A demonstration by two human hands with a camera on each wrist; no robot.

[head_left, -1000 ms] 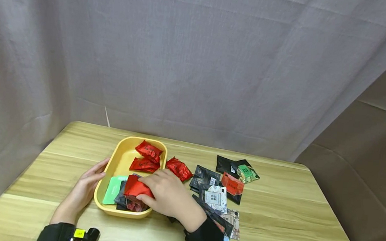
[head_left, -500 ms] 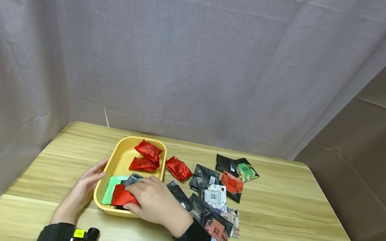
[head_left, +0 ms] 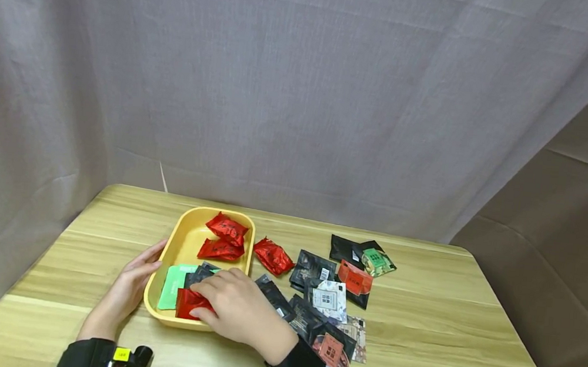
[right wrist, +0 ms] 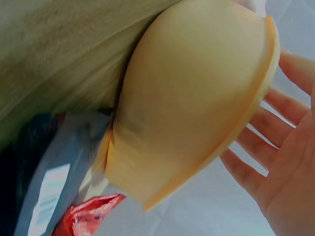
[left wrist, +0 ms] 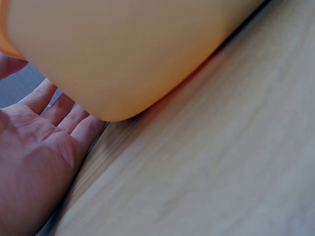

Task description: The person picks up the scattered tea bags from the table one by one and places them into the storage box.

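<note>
A yellow plastic box [head_left: 153, 304] stands on the table. My left hand [head_left: 129, 286] rests against its left side, fingers straight; the left wrist view shows the palm [left wrist: 39, 147] beside the box wall. My right hand [head_left: 237, 305] reaches over the right rim and pinches a red packet [head_left: 188, 303] in the near end, with the fingertips partly hidden. Beside that packet lie a green sachet [head_left: 171, 290] and dark sachets [head_left: 196, 276]. Two red foil packets [head_left: 226, 228] sit in the far end. In the right wrist view, the fingers [right wrist: 268, 132] pass behind the box rim.
Right of the box lies another red foil packet [head_left: 273, 257]. Several black sachets [head_left: 312, 270] spread beyond it, some with white [head_left: 329, 300], orange [head_left: 355, 280] or green [head_left: 376, 260] labels. A grey cloth [head_left: 302, 101] hangs behind the wooden table [head_left: 444, 334].
My right hand has moved left and lowered the red packet into the near end of the box, uncovering sachets on the table. The left hand has stayed at the box's side.
</note>
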